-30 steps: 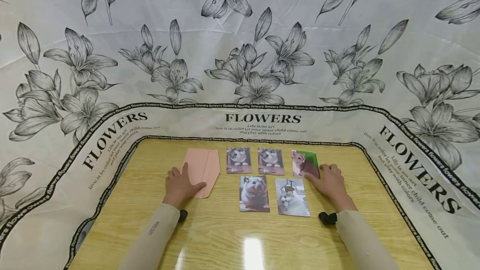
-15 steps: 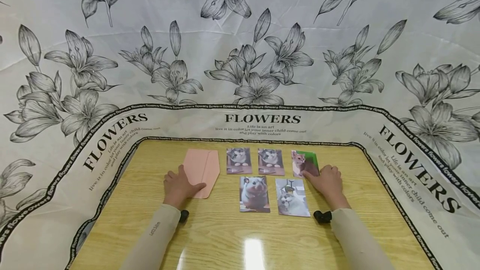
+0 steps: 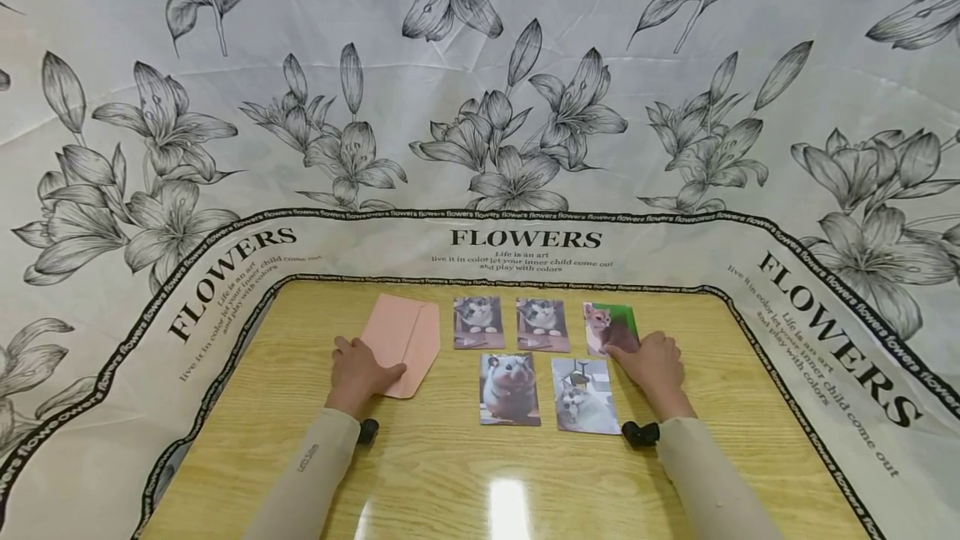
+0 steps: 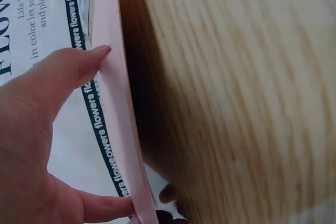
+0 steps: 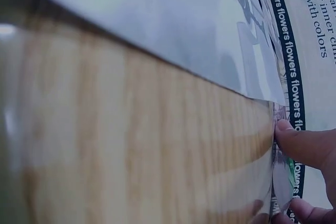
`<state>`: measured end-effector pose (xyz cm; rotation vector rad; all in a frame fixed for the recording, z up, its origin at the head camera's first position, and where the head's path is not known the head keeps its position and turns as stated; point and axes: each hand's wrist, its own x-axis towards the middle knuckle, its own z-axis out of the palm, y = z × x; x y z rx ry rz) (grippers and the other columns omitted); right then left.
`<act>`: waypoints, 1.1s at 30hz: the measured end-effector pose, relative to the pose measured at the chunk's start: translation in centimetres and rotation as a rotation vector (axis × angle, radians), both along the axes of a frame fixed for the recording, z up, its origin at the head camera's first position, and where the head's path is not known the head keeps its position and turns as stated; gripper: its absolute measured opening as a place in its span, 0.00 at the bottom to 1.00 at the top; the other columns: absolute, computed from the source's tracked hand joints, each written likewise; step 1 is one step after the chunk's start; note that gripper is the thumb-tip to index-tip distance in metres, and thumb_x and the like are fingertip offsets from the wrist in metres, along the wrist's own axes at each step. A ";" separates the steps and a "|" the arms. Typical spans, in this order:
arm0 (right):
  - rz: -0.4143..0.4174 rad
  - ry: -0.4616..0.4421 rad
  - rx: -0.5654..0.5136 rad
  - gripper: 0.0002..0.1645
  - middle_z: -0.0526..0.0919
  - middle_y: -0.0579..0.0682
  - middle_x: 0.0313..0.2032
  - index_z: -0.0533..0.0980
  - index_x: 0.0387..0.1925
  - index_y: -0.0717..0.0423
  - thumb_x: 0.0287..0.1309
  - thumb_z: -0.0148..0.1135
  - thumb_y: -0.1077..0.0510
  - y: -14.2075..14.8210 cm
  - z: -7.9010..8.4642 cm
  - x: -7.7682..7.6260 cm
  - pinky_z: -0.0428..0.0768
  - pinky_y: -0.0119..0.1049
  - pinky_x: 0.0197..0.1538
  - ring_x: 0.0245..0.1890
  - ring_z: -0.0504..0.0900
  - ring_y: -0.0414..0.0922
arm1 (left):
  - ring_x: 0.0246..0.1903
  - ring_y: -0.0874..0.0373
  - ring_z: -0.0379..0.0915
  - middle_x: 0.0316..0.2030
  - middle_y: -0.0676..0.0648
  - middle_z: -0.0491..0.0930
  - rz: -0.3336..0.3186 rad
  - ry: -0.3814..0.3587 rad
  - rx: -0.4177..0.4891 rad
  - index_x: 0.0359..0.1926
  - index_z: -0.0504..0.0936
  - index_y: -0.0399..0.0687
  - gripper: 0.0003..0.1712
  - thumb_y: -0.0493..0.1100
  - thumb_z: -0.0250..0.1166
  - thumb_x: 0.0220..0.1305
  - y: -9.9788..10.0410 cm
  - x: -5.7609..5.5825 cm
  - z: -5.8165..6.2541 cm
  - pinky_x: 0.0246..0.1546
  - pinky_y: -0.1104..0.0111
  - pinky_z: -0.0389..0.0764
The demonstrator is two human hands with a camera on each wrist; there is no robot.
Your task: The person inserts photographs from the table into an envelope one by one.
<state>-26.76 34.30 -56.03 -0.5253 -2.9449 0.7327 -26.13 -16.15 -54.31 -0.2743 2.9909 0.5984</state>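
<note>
My left hand (image 3: pixel 360 375) grips the left side of a pink envelope (image 3: pixel 405 344). In the left wrist view, the thumb lies on the envelope's (image 4: pixel 113 82) face and another finger is at its edge. On the right, my right hand (image 3: pixel 656 369) pinches a photo card of a cat on green (image 3: pixel 613 330) at its lower right corner, thumb on top. That card (image 5: pixel 283 179) is seen edge-on in the right wrist view. Some of both hands' fingers are hidden.
Two matching cat cards (image 3: pixel 477 323) lie between envelope and green card. Below them lie a hamster card (image 3: pixel 510 390) and a white-cat card (image 3: pixel 587 402). A flower-printed cloth (image 3: pixel 525 115) rises behind the wooden table (image 3: pixel 420 473).
The envelope's upper end has shifted slightly, and my left index finger has drawn back to its left edge. The green cat card has moved marginally right; my right forearm has swung slightly left.
</note>
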 end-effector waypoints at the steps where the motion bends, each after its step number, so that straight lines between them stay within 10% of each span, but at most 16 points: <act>1: -0.007 0.004 -0.009 0.50 0.73 0.73 0.45 0.66 0.51 0.76 0.62 0.72 0.32 0.0 0.1 0.0 0.78 0.62 0.42 0.48 0.77 0.70 | 0.60 0.25 0.66 0.61 0.18 0.60 -0.001 -0.003 0.009 0.71 0.58 0.12 0.66 0.68 0.74 0.62 0.0 0.0 0.0 0.55 0.43 0.81; 17: 0.019 0.043 -0.200 0.25 0.83 0.75 0.56 0.78 0.59 0.75 0.75 0.61 0.55 1.1 1.7 0.4 0.78 0.62 0.57 0.55 0.81 0.70 | 0.57 0.30 0.77 0.64 0.23 0.69 -0.026 0.029 0.243 0.75 0.58 0.22 0.65 0.75 0.67 0.65 0.0 -0.7 -1.0 0.58 0.40 0.79; 33: 0.013 0.336 -0.447 0.20 0.91 0.64 0.42 0.82 0.58 0.64 0.74 0.68 0.55 -1.8 2.5 0.7 0.74 0.29 0.30 0.32 0.85 0.34 | 0.58 0.29 0.77 0.63 0.21 0.70 -0.050 0.029 0.267 0.74 0.58 0.20 0.63 0.73 0.66 0.67 0.5 -0.7 -0.7 0.60 0.41 0.78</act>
